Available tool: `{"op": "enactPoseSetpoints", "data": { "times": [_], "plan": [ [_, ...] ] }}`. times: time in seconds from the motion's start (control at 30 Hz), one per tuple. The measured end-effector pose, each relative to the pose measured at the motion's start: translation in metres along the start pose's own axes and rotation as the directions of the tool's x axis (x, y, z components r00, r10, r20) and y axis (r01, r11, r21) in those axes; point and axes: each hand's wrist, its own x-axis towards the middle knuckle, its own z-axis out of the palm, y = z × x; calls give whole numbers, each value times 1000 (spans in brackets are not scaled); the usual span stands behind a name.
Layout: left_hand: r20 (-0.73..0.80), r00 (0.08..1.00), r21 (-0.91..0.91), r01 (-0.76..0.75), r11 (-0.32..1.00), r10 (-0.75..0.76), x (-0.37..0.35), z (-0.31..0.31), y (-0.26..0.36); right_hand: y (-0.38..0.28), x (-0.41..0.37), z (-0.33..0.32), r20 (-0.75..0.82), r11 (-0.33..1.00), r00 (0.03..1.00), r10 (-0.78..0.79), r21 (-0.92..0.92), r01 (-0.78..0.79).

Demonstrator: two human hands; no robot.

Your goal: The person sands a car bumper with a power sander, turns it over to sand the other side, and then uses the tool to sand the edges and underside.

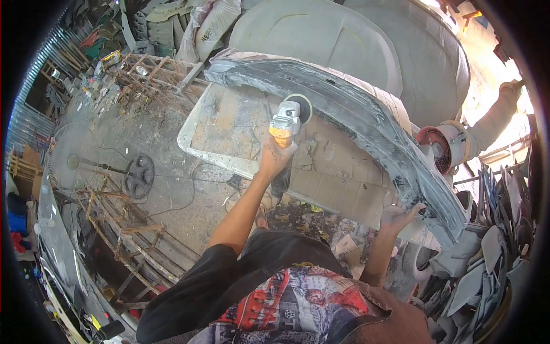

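Note:
My left hand point(275, 156) is wrapped round the body of an angle grinder point(285, 121) with a yellow-orange and silver housing. The grinder's round disc point(306, 109) is at the inner edge of a long curved grey car bumper point(366, 129), overlapping it in this view. Dusty and scuffed, the bumper lies across a pale-rimmed work table point(197, 146) topped with cardboard. Near the bumper's right end, my right hand point(396, 219) grips its lower edge, with part of the fingers hidden against it.
A ducted blower point(438, 150) with a fabric hose stands right of the bumper. Large grey panels point(309, 31) lean behind. At left are a standing fan point(73, 161), a rusty metal frame point(123, 229) and a cable on the floor. Stacked panels point(487, 258) crowd the right.

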Motion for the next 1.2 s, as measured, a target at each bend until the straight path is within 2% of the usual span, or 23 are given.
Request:
{"op": "enactPoseSetpoints", "data": {
  "times": [0.07,0.1,0.13,0.17,0.2,0.3,0.33,0.37,0.4,0.5,0.57,0.6,0.63,0.7,0.73,0.8,0.83,0.9,0.93,1.03,1.07,1.13,1.2],
  "plan": [
    [114,993,-9,8,1000,-7,-4,2,5,3,-3,6,-36,998,998,-52,-34,50],
    [113,994,-10,9,1000,-8,-6,6,6,4,-3,8,-69,993,992,-104,-68,99],
    [76,995,-14,-63,998,64,-9,10,6,3,-2,4,-69,993,992,-103,-70,98],
    [38,990,-15,-136,991,137,-11,12,6,0,0,-1,-1,996,997,-71,-53,71],
    [37,990,-15,-137,990,137,-12,12,5,-1,2,-5,67,998,997,-41,-38,44],
    [3,997,-18,-72,997,72,-9,13,3,-2,-3,2,120,995,992,-48,-79,58],
    [47,999,-22,12,1000,-11,-4,9,0,-1,-5,6,121,995,991,-50,-79,60],
    [89,992,-23,97,995,-94,-1,8,-3,0,-7,12,56,993,996,-65,-91,70],
    [88,992,-26,96,995,-94,-1,10,-5,1,-9,16,-9,991,997,-80,-105,79],
    [29,999,-91,40,995,-38,-7,18,-12,5,-21,32,37,981,990,-135,-138,139],
    [2,998,-75,-60,995,60,-18,25,-12,1,-13,21,72,991,994,-77,-100,84],
    [89,995,-53,-35,998,39,-18,26,-19,-1,-9,14,102,998,994,-25,-63,31],
    [83,996,-58,-34,998,39,-18,26,-18,-1,-9,13,108,997,994,-25,-68,32],
    [-39,987,-116,-157,981,153,-16,27,-14,-1,-6,11,72,991,994,-78,-107,86],
    [-45,987,-121,-158,980,154,-12,23,-16,-2,-7,13,78,990,994,-79,-110,88],
    [-6,1000,-222,-21,975,20,3,8,-25,-2,-9,16,56,996,997,-56,-72,60],
    [-6,1000,-226,-20,974,19,12,1,-36,-2,-9,16,57,995,997,-58,-75,63],
    [54,993,-170,110,979,-102,27,-8,-60,-1,-6,14,2,990,996,-89,-113,88],
    [-3,995,-174,102,979,-104,26,-8,-54,-1,-5,13,3,989,996,-90,-113,90],
    [-10,999,-118,31,993,-33,16,-1,-37,-4,-6,9,39,996,997,-60,-60,62],
    [1,999,-121,35,992,-35,11,5,-32,-3,-5,11,43,990,995,-90,-105,94],
    [-11,998,-15,-56,998,56,-2,20,-24,1,-10,13,39,980,991,-125,-149,129],
    [16,998,-84,-57,995,58,-14,35,-14,0,-12,21,-12,991,997,-79,-106,77]
  ]
}}
